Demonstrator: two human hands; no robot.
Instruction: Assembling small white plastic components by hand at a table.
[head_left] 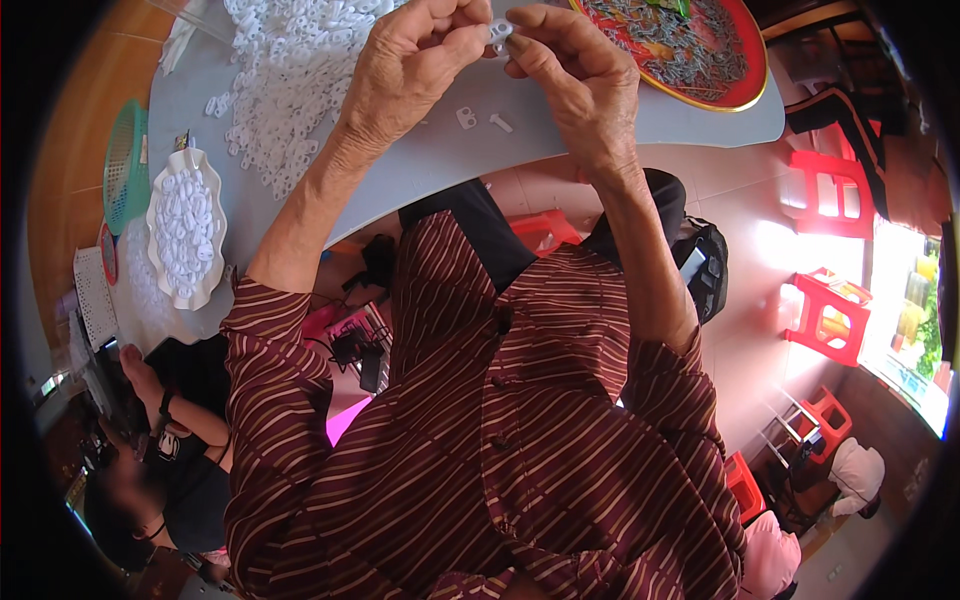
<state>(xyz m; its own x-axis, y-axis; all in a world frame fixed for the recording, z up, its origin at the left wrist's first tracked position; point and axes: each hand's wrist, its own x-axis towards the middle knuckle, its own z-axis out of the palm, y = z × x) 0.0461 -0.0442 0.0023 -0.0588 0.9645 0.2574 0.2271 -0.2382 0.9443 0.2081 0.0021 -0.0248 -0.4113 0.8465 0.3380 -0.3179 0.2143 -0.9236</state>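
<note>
White small plastic clip (500, 30) is pinched between fingertips of my left hand (410, 65) and right hand (575, 75), above the grey table (420, 160); its shape is mostly hidden. 2 similar pieces (482, 120) lie below.

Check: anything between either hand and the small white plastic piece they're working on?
Nothing visible. The left hand and right hand both pinch the small white plastic piece directly at the fingertips, above the grey table.

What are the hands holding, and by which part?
A small white plastic piece, pinched at its ends between fingertips of left hand and right hand; exact grip unclear.
</note>
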